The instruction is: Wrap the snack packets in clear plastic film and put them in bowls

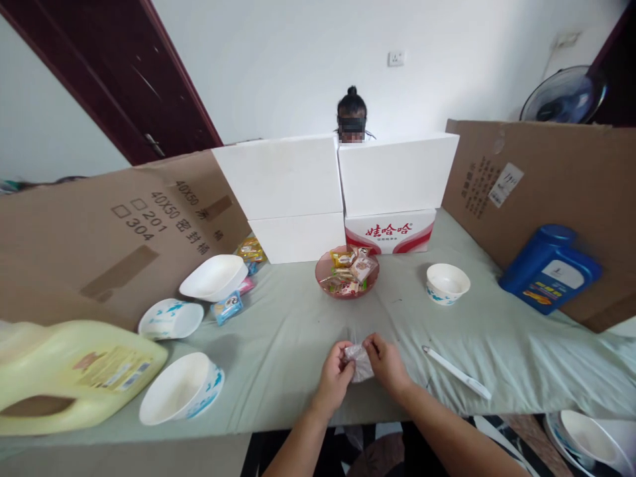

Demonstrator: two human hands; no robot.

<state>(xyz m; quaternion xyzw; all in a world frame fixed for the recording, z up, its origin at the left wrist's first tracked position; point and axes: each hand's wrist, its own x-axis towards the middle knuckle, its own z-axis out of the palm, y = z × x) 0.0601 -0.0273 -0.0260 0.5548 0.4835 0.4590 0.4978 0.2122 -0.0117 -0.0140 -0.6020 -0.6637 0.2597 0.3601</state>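
Both my hands meet over the near middle of the table with the pale green cloth [298,331]. My left hand [334,379] and my right hand [386,364] each pinch a side of a small clear plastic wrapper [358,363], fingers closed on it. Straight ahead, a red glass dish [346,271] full of wrapped snacks stands apart from my hands. A white pen-like stick [456,373] lies on the cloth just right of my right hand.
White bowls with blue print stand at left [180,387] [170,318] [213,277] and right [448,283]. A yellow jug [74,374] lies at near left, a blue bottle [550,266] at right. Cardboard sheets and white boxes [342,192] wall the table; a person sits behind them.
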